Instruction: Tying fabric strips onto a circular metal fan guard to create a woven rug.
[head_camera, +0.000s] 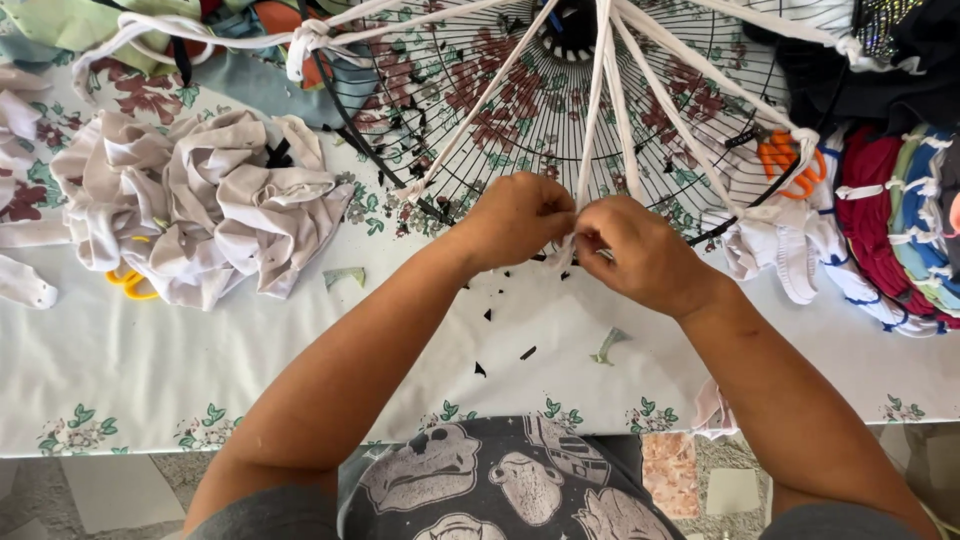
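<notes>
We see the round black wire fan guard (560, 110) lying flat on the flowered tablecloth (200, 370), and we place everything else from it. At its near rim the left hand (515, 220) and the right hand (640, 255) meet, knuckle to knuckle, both pinched narrow on the lower end of a white cloth strip (592, 130) that runs up from the rim to the guard's hub. More white strips fan out from the same hub to the rim on either side. Just below the near rim, small black scraps (527, 352) lie scattered on the cloth. Well to the left of the guard sits a heap of crumpled whitish fabric (200, 200), with yellow scissor handles (130, 283) showing under its lower edge. At the guard's right rim lie orange-handled scissors (785, 160), and further right we see bundles of red, blue and green fabric tied with white strips (900, 220).
</notes>
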